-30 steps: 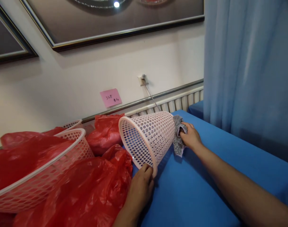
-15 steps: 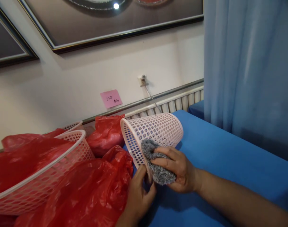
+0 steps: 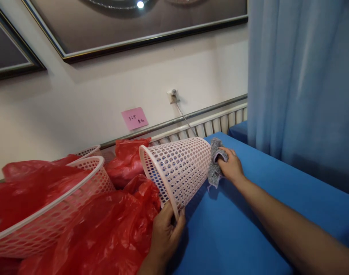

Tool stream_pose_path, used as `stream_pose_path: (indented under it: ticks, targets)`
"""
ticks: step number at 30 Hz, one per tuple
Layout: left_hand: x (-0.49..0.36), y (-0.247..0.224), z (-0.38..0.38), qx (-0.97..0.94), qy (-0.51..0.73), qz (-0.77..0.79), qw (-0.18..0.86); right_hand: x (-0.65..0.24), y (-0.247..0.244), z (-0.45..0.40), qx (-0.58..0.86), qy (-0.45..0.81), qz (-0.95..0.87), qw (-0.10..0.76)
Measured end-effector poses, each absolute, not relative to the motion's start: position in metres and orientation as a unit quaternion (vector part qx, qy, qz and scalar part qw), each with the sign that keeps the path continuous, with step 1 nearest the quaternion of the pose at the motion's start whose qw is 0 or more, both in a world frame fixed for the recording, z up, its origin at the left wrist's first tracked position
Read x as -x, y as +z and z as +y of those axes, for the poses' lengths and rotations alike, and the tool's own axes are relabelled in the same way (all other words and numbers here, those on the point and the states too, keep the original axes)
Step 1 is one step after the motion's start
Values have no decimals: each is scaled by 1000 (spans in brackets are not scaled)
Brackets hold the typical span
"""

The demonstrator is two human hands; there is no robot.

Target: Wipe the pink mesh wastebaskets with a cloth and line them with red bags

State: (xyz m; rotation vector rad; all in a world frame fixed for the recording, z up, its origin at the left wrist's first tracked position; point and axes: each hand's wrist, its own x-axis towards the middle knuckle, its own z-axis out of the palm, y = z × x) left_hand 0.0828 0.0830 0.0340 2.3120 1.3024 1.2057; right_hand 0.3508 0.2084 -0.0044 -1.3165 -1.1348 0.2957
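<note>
A pale pink perforated basket (image 3: 181,164) lies on its side over the blue surface (image 3: 237,229), its open rim facing left. My left hand (image 3: 167,229) grips the lower part of that rim between thumb and fingers. At the basket's base, my right hand (image 3: 231,164) is closed on a grey fuzzy cloth (image 3: 216,168), which touches the bottom of the basket.
Red plastic bags (image 3: 105,229) and a larger pink basket (image 3: 85,191) crowd the left side. Behind stand a radiator (image 3: 220,124) and a wall with a socket (image 3: 173,96) and a pink note (image 3: 135,118). A blue curtain (image 3: 300,84) hangs at the right.
My right hand has moved with the cloth from near the rim, up and right to the base. The basket's rim has shifted slightly left, still in my left hand.
</note>
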Motion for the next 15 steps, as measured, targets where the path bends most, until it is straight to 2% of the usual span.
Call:
stream_pose_path:
  ticks: [5,8,12,15]
  targets:
    - [-80,30,87,-786,422,441,95,-345,-3,207,560,134,-506,642]
    - [-80,29,87,-793,419,428,112,-314,10,163,415,78,-644,638]
    - [-79,28,86,-811,406,392,153,-279,20,108,159,8,-797,583]
    - [-77,26,86,-817,389,399,151,-279,16,112,158,-12,-797,583]
